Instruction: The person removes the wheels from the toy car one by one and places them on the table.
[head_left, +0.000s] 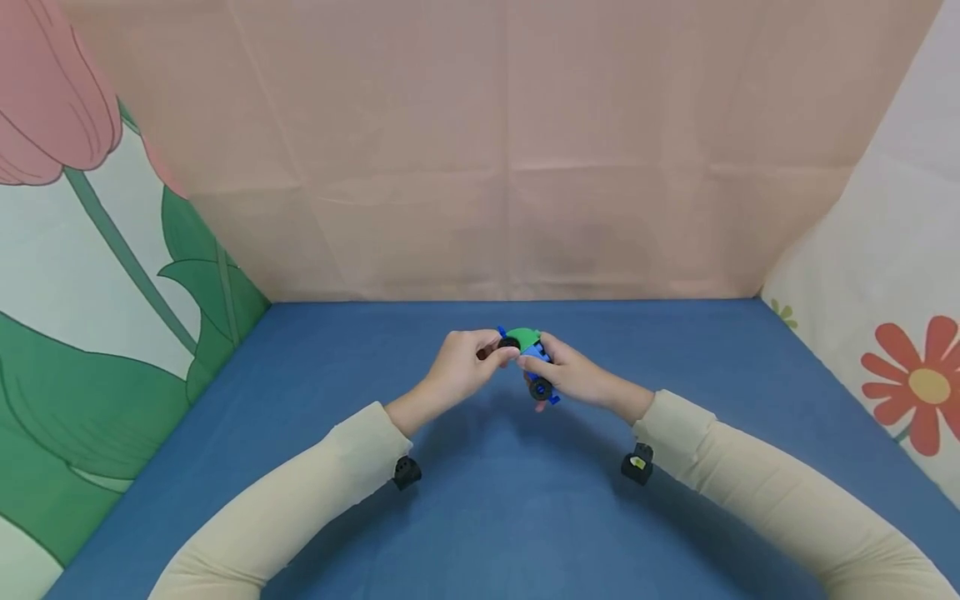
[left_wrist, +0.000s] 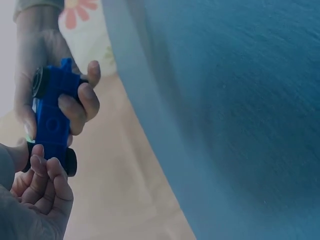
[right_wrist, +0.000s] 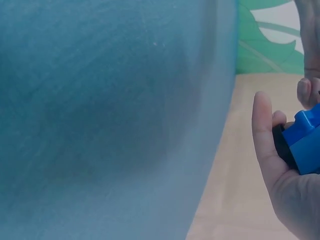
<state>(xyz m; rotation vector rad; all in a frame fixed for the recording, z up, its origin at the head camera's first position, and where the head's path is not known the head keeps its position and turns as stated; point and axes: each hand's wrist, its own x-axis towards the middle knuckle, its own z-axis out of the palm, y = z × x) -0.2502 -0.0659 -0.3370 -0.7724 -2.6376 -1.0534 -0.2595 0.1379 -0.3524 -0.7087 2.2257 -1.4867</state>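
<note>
A small toy car, blue with a green front part and black wheels, is held up off the table between both hands. My right hand grips its body, thumb on the upper side and fingers curled round the blue underside. At the other end, my left hand pinches the car by a black wheel with thumb and fingertips. Another wheel shows below the right hand. In the right wrist view only part of the blue body shows at the edge.
A blue cloth covers the table. Behind it hangs a plain beige curtain. A tulip-printed sheet stands on the left, and a white sheet with a red flower on the right. Both sleeves carry small black wrist cameras.
</note>
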